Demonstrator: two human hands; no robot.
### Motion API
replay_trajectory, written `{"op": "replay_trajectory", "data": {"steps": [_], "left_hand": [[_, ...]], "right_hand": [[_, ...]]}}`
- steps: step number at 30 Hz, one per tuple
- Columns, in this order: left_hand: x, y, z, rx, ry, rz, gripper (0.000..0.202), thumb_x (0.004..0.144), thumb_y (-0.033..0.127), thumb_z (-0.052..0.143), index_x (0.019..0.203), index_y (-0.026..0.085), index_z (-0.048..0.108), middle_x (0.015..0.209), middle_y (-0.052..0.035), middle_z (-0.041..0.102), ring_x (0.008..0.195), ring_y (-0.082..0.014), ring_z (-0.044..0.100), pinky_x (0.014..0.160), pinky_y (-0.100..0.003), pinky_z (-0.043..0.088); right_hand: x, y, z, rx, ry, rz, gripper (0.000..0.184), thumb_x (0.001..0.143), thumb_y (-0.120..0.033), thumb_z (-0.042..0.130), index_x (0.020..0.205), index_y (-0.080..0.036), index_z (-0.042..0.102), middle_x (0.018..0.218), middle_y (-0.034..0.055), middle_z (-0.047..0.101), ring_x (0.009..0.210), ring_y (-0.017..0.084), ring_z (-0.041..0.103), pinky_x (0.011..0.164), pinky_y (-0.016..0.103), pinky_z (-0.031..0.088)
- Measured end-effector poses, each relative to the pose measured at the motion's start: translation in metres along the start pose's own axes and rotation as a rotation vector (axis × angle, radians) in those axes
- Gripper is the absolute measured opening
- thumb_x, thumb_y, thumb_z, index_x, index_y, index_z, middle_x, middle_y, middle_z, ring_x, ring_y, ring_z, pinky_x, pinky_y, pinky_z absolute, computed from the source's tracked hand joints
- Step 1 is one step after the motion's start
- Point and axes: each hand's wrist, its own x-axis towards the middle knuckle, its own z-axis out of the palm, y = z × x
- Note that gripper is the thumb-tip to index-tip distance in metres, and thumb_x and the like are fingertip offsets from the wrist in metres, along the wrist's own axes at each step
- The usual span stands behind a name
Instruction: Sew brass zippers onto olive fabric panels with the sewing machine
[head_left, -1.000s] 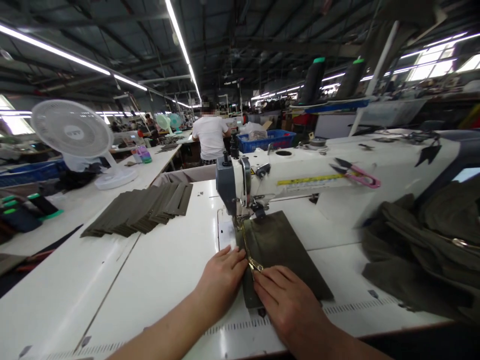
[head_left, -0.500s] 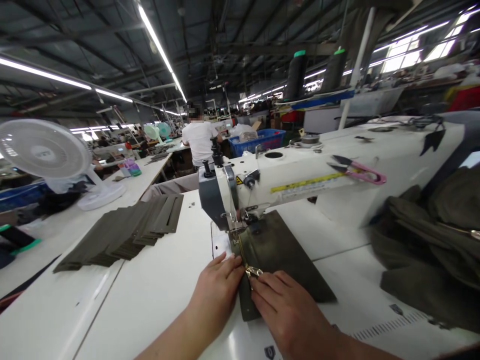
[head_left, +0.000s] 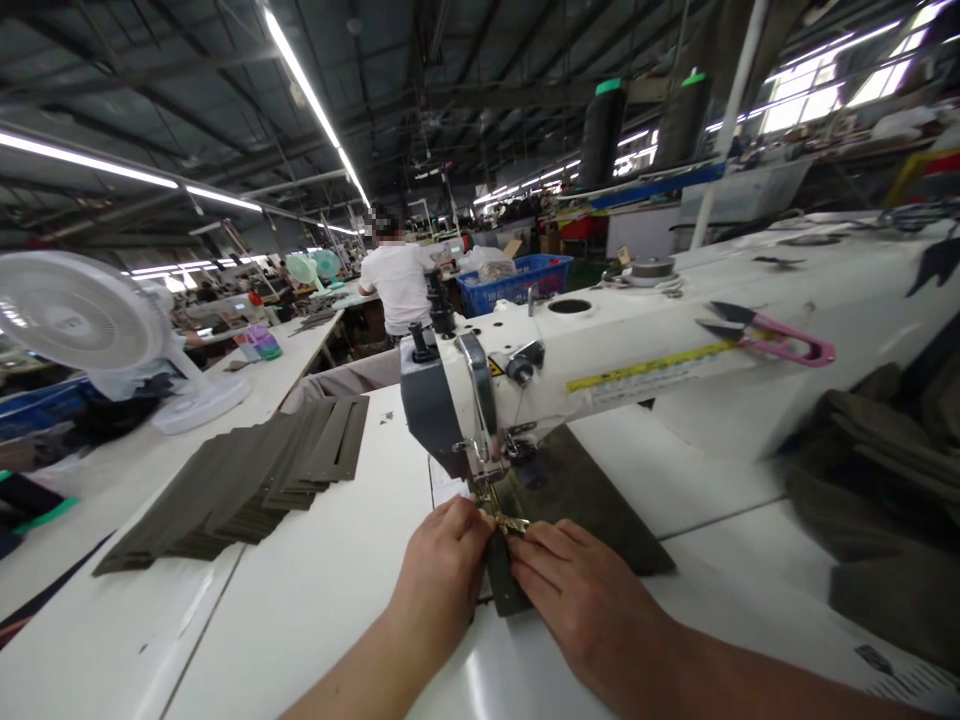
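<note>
From here my feed puts the olive panel (head_left: 581, 505) flat on the white table (head_left: 300, 590), right under the head of the sewing machine (head_left: 600, 375), at about 12 o'clock from my hands. It is a dark, matte, rectangular piece of cloth, set at a slight angle. A brass zip (head_left: 499, 512) runs along its left edge, and the zip's front end passes beneath the presser foot (head_left: 484, 478). A narrower strip of the same cloth (head_left: 502, 585) hangs on past the zip toward me.

My left hand (head_left: 442, 570) is nearly closed, its fingers together and their tips at the zip, just left of the panel. My right hand (head_left: 581, 600) is more open, with its fingers (head_left: 544, 550) lying across the panel and reaching the zip from the right. Both press on the work, nearly touching each other. I cannot tell whether either one pinches the zip.

A stack of matching olive pieces (head_left: 247, 475) lies at 10 o'clock. Pink-handled snips (head_left: 772, 338) rest on the machine arm at 2 o'clock, and a heap of olive cloth (head_left: 877, 490) sits at 3 o'clock.
</note>
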Motion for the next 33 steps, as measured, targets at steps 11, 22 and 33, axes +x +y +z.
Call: {"op": "replay_trajectory", "data": {"steps": [11, 22, 33], "left_hand": [[-0.001, 0.008, -0.01, 0.052, -0.22, -0.063, 0.037, 0.07, 0.007, 0.044, 0.105, 0.01, 0.056, 0.102, -0.0145, 0.058, 0.101, -0.0252, 0.053, 0.094, -0.044, 0.041], [-0.008, 0.028, -0.017, 0.069, -0.24, -0.202, 0.051, 0.066, 0.008, 0.047, 0.117, 0.013, 0.052, 0.11, -0.0119, 0.054, 0.106, -0.0242, 0.049, 0.102, -0.047, 0.028], [-0.005, 0.025, -0.014, 0.13, -0.258, -0.086, 0.047, 0.069, 0.01, 0.053, 0.115, 0.015, 0.053, 0.106, -0.0133, 0.053, 0.103, -0.0283, 0.048, 0.095, -0.052, 0.034]], "right_hand": [[0.008, 0.015, -0.02, 0.288, -0.192, 0.248, 0.009, 0.081, -0.023, 0.055, 0.079, -0.018, 0.062, 0.079, 0.0031, 0.063, 0.077, 0.018, 0.053, 0.07, 0.031, 0.041], [0.038, 0.04, 0.018, 0.074, -0.336, 0.417, 0.017, 0.083, -0.017, 0.047, 0.075, -0.015, 0.062, 0.079, 0.0072, 0.066, 0.074, 0.019, 0.059, 0.068, 0.028, 0.038], [0.048, 0.038, 0.028, 0.011, -0.371, 0.736, 0.021, 0.08, -0.029, 0.048, 0.075, -0.016, 0.064, 0.073, 0.0085, 0.067, 0.074, 0.024, 0.063, 0.064, 0.031, 0.042]]}}
